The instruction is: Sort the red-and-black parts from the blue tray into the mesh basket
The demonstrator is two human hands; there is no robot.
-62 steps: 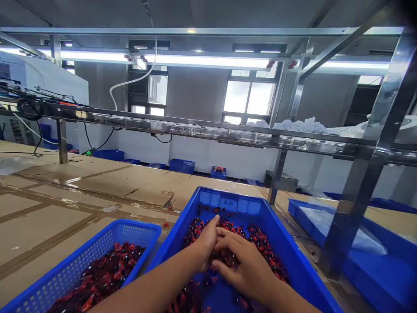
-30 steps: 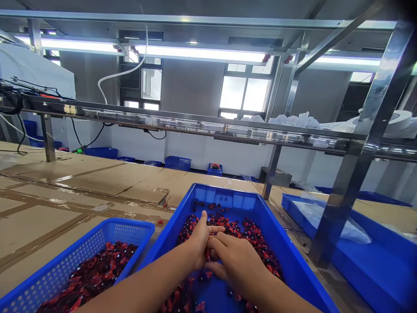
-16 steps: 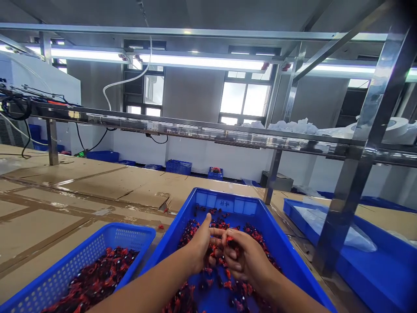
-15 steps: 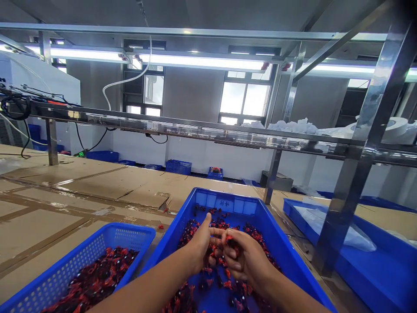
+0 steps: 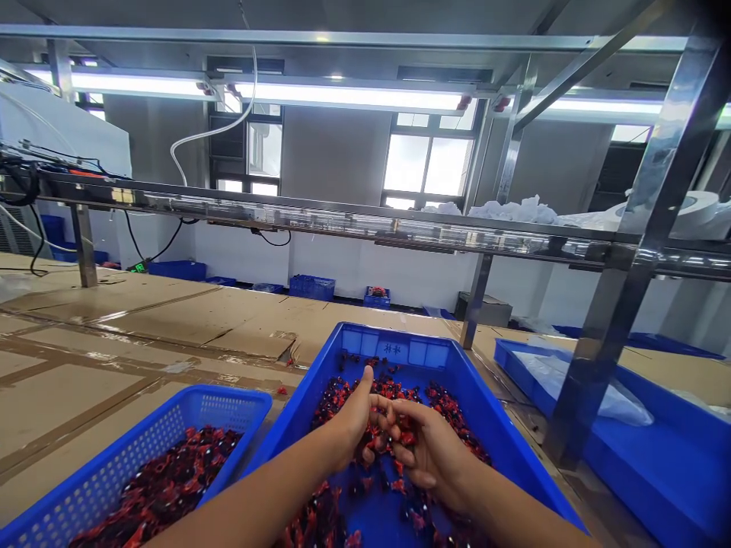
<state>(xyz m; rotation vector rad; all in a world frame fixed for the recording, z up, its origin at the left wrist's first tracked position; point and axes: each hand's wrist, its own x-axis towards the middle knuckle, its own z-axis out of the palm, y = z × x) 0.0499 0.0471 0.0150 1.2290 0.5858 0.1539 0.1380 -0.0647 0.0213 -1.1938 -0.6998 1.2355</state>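
Note:
Both hands are over a deep blue bin (image 5: 502,426) scattered with small glossy red-and-black pieces (image 5: 448,407). My right hand (image 5: 437,449) has its fingers curled round a small red-and-black piece (image 5: 407,438), partly hidden by the fingers. Thumb raised, my left hand (image 5: 352,426) bends its fingers inward, and their tips meet those of the right hand. Red shows among the left fingers, but whether it is held or lies behind them is unclear. To the left, a blue perforated basket (image 5: 228,407) holds a heap of similar pieces (image 5: 177,479).
Taped cardboard (image 5: 211,320) covers the table. A metal post (image 5: 611,327) rises at the right, beside a blue tray (image 5: 645,449) with a clear plastic bag (image 5: 582,384). A metal shelf rail (image 5: 343,221) crosses ahead. One loose red piece (image 5: 282,390) lies near the basket.
The right fingers have opened slightly around the red-and-black piece, and the fingertips of both hands have shifted a little. The view has tilted slightly.

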